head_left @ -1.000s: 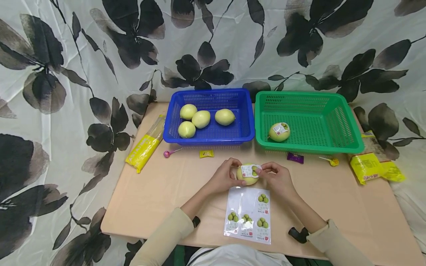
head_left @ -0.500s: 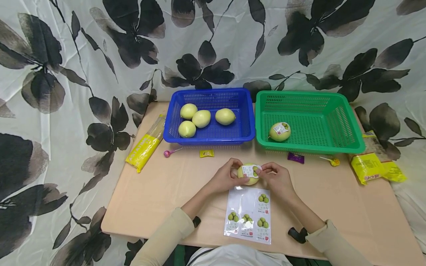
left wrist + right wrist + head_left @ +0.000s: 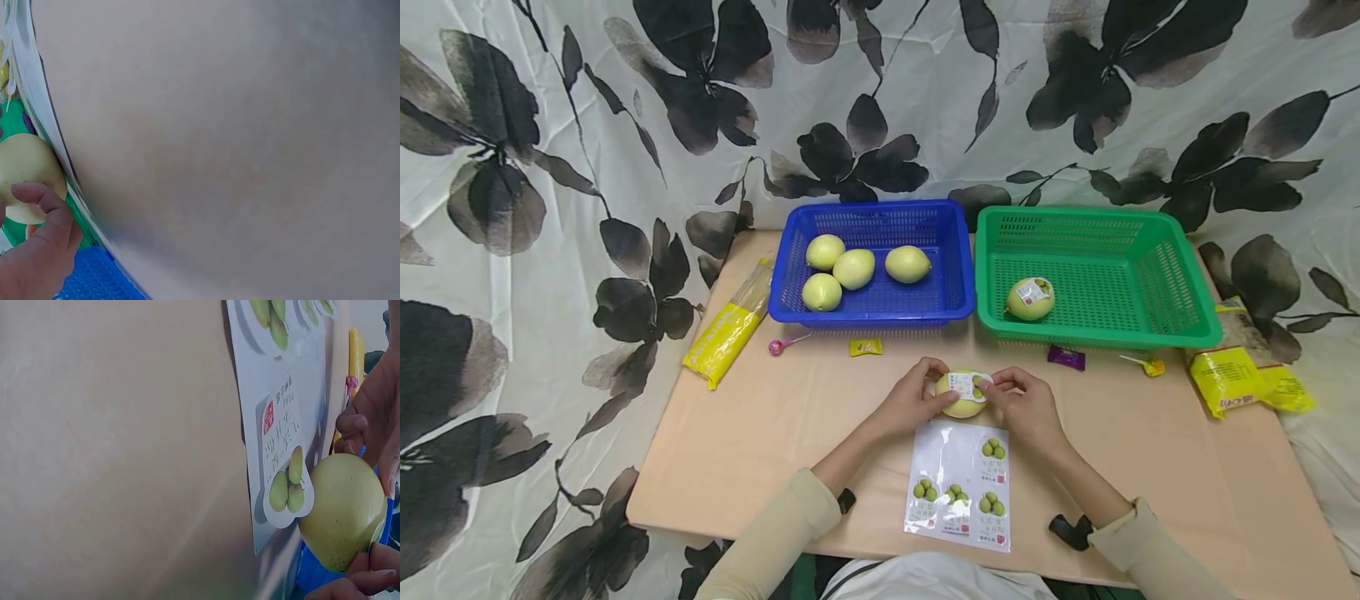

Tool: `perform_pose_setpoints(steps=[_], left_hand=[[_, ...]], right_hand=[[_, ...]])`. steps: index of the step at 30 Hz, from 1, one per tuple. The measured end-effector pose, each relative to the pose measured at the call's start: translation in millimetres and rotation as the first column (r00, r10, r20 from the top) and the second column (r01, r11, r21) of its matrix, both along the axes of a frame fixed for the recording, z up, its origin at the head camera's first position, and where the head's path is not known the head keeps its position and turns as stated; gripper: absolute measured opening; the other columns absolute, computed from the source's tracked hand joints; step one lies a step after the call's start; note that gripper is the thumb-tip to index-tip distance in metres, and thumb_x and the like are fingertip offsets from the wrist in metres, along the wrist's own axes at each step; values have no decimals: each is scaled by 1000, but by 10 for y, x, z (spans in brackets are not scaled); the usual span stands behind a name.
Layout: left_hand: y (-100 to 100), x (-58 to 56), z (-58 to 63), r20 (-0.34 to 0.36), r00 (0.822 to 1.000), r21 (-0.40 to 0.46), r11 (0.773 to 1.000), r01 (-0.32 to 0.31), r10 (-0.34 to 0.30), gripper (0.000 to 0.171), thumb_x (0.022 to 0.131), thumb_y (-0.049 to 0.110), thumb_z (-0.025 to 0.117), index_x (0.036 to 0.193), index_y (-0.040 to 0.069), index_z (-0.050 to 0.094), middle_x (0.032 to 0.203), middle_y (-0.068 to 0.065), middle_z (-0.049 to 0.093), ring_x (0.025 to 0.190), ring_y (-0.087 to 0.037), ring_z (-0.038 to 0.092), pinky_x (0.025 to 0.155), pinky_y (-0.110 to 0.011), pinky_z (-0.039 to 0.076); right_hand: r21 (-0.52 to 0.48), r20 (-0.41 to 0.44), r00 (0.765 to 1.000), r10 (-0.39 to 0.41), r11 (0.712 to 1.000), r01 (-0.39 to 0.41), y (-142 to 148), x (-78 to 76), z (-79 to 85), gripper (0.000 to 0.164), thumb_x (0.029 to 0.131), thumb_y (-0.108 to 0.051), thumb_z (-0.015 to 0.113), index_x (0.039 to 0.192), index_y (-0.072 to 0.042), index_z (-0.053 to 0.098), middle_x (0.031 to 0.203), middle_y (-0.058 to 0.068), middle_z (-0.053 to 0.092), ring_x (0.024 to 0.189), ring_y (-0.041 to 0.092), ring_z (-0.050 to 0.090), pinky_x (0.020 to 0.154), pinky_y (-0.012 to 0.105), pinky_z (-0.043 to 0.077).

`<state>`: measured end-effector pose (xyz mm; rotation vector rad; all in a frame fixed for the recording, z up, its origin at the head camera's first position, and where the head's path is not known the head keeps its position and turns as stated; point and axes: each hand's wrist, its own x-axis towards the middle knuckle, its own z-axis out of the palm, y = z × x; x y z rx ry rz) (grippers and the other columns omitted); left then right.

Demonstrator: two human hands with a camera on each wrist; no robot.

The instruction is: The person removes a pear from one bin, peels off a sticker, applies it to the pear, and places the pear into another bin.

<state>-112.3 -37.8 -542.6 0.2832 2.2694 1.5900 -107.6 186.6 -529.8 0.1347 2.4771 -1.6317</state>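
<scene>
Above the table's middle, my left hand grips a pale yellow-green pear from its left side, the thumb near a white sticker on the pear. My right hand pinches the right end of that sticker between thumb and finger. In the right wrist view the underside of the pear shows, with the sticker's edge mostly hidden by fingers. Just below the hands lies a sheet of stickers, several printed ones on it and bare patches at its upper left.
Several pears lie in the blue basket; one stickered pear is in the green basket. In front are a pink lollipop, yellow candy, purple candy and yellow lollipop. Yellow packets flank the baskets.
My left thumb has slid up from the pear's lower side to the sticker's lower left edge. The pear has shifted very slightly right; my right hand keeps almost the same place.
</scene>
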Motion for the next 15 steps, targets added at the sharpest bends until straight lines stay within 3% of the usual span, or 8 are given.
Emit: perform_pose_setpoints(steps=[3,10,15], left_hand=[[8,-4,-7,-3,1000,10,1000,7,-7,41,103,21,68,137,8,49,130,-13,59,85,-36,70,65,-21,56],[70,-12,-1,42,997,54,996,-69,67,31,107,29,60,130,8,54,122,-13,62,74,-21,63,65,-33,57],[75,-22,15,45,996,60,995,-74,72,29,108,27,59,128,7,55,117,-12,63,75,-24,64,65,-38,58]], right_hand=[[18,0,1000,-10,1000,10,2,-3,0,30,94,-31,79,102,-3,70,88,6,66,76,13,57,64,22,47],[44,12,1000,9,999,-9,32,-19,12,34,92,-34,81,100,-3,68,85,6,64,77,15,57,63,21,47],[55,41,999,26,998,-28,69,-44,17,37,92,-37,81,101,-3,67,85,4,63,76,14,56,62,21,46]])
